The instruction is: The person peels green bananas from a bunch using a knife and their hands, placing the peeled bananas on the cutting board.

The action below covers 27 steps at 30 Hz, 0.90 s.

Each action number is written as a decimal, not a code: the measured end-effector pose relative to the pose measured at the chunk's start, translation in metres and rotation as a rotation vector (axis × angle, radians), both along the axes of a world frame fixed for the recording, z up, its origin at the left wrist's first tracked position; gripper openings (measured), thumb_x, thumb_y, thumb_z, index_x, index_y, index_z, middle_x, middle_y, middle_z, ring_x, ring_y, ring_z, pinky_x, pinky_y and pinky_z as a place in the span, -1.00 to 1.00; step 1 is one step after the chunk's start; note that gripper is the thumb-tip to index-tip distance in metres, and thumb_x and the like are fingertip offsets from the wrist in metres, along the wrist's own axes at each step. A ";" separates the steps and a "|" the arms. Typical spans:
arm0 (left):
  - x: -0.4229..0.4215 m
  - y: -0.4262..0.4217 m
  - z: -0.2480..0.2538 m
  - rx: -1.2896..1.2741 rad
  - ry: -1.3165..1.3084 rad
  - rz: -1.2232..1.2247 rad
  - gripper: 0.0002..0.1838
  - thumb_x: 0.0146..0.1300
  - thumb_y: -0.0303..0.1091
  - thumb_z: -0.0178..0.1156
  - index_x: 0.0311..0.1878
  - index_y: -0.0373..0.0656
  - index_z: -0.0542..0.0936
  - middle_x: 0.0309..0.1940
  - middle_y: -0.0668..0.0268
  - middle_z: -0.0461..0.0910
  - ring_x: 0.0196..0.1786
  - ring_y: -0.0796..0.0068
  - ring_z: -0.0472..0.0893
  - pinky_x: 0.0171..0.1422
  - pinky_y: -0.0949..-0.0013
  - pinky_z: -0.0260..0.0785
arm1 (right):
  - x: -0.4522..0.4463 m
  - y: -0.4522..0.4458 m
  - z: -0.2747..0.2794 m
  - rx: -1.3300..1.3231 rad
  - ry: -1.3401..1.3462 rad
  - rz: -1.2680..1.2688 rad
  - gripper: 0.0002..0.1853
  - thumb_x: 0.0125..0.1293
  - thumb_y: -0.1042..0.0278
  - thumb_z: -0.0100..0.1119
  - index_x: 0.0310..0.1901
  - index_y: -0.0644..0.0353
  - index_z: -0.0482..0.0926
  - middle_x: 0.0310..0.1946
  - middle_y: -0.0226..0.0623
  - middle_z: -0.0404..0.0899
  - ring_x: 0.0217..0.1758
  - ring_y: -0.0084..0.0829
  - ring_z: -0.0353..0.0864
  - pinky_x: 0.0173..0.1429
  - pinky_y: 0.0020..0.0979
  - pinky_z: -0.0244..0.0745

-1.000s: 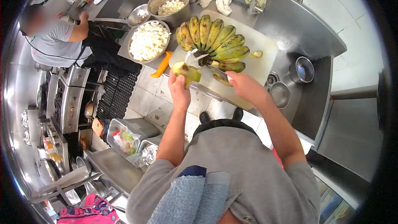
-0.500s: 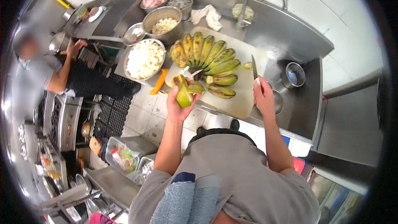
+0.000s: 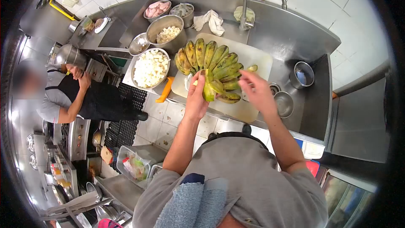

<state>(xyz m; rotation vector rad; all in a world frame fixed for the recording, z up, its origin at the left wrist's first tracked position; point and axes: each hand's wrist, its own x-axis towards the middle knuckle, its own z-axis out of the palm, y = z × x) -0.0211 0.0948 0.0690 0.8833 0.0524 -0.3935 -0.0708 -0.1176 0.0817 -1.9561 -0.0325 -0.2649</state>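
Observation:
My left hand (image 3: pixel 197 101) is closed around a yellow-green banana peel (image 3: pixel 209 90) at the front edge of the white cutting board (image 3: pixel 260 65). Behind it lies a large bunch of green bananas with dark spots (image 3: pixel 219 57). My right hand (image 3: pixel 257 90) is over the right part of the board, its fingers apart and nothing visible between them. A small cut end (image 3: pixel 252 68) rests near its fingertips. The knife cannot be clearly made out. A bowl of white chopped pieces (image 3: pixel 150 68) stands left of the board, beside an orange handle (image 3: pixel 165 90).
A deep pot (image 3: pixel 166 31) and smaller bowls stand at the back left. The faucet (image 3: pixel 247 8) and sink basin (image 3: pixel 310 101) are at the right, with a metal pot (image 3: pixel 302 75) inside. Another person (image 3: pixel 71 93) stands at the left by the stove.
My right hand has let go of the knife and moved left toward the bunch. My left hand has shifted right with the peel. The other person has moved and turned.

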 end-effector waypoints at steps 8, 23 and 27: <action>-0.009 -0.002 0.005 0.208 -0.253 -0.118 -0.31 0.32 -0.56 0.22 0.49 -0.21 0.22 0.21 0.24 0.51 0.19 0.47 0.55 0.24 0.36 0.45 | 0.028 0.021 0.019 -0.034 -0.063 0.394 -0.38 0.25 0.39 0.33 0.35 0.21 0.41 0.04 -0.11 0.52 -0.08 -0.27 0.66 -0.09 -0.34 0.64; -0.002 -0.015 0.005 0.465 -0.443 -0.116 -0.26 0.26 -0.59 0.21 0.50 -0.38 0.18 0.22 0.19 0.50 0.17 0.51 0.54 0.24 0.43 0.43 | 0.037 0.016 0.004 -0.459 -0.346 0.340 -0.36 0.24 0.44 0.19 0.40 0.17 0.32 0.11 -0.05 0.41 0.03 -0.03 0.57 0.06 -0.19 0.57; 0.000 -0.021 0.003 0.422 -0.373 -0.113 -0.27 0.26 -0.60 0.20 0.49 -0.40 0.18 0.21 0.17 0.51 0.18 0.51 0.54 0.25 0.42 0.43 | 0.040 0.011 -0.003 -0.449 -0.315 0.345 -0.37 0.26 0.44 0.19 0.38 0.16 0.32 0.10 -0.06 0.42 0.03 -0.03 0.58 0.05 -0.19 0.58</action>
